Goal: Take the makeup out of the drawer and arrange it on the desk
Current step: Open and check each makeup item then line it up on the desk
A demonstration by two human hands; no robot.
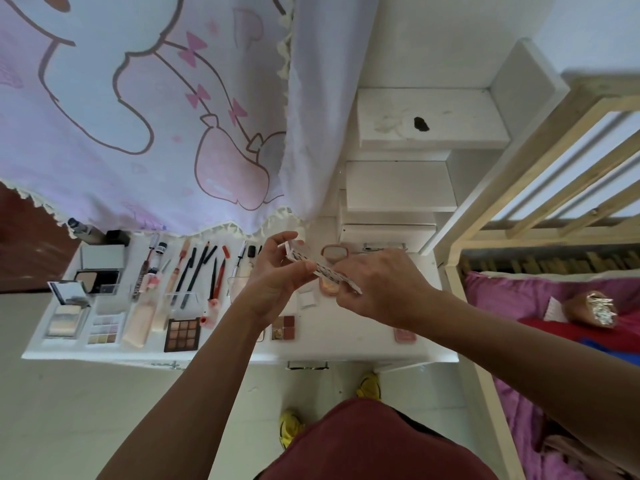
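Both hands hold a flat patterned makeup case (320, 269) above the white desk (367, 344). My left hand (277, 275) grips its far end and my right hand (377, 285) grips its near end. Laid out on the desk are a brown eyeshadow palette (181, 334), a pale palette (105, 329), a compact with mirror (98, 280), several pencils and brushes (197, 271), a blush palette (284, 328), a round peach compact (331, 252) and a small pink case (405, 336). The drawer handle (306, 365) shows under the desk's front edge.
A pink cartoon curtain (138, 116) hangs behind the desk. White stair boxes (426, 123) rise at the back right. A wooden bed frame (491, 220) with pink bedding (519, 299) stands on the right. My feet in yellow shoes (289, 427) are on the floor.
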